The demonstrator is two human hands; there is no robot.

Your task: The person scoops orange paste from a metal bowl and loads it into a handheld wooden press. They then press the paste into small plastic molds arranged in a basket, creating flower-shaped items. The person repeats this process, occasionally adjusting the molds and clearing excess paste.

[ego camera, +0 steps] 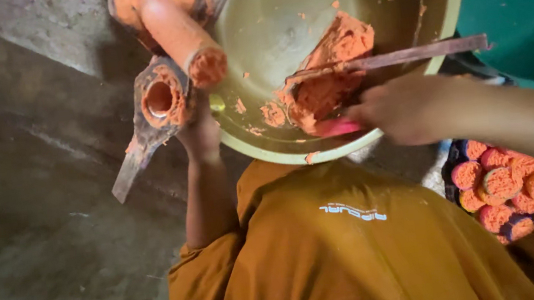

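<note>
1. Grey concrete floor (44,249) fills the left side of the view, under a person in a brown-orange shirt (333,256).
2. Above the shirt sits a wide yellow-green metal basin (304,5), its near rim at the person's chest; a lump of orange paste (328,69) lies in its near part, under a thin rusty metal bar (417,53) laid across the right rim.
3. At the basin's left rim hangs a paste-caked metal press (161,102) with an orange tube (183,35).
4. At the right edge lies a pile of orange paste cylinders (506,190).
5. The left hand (201,130) grips the press from below.
6. The right hand (400,109) is closed on a small pink object (338,127) at the paste.
</note>
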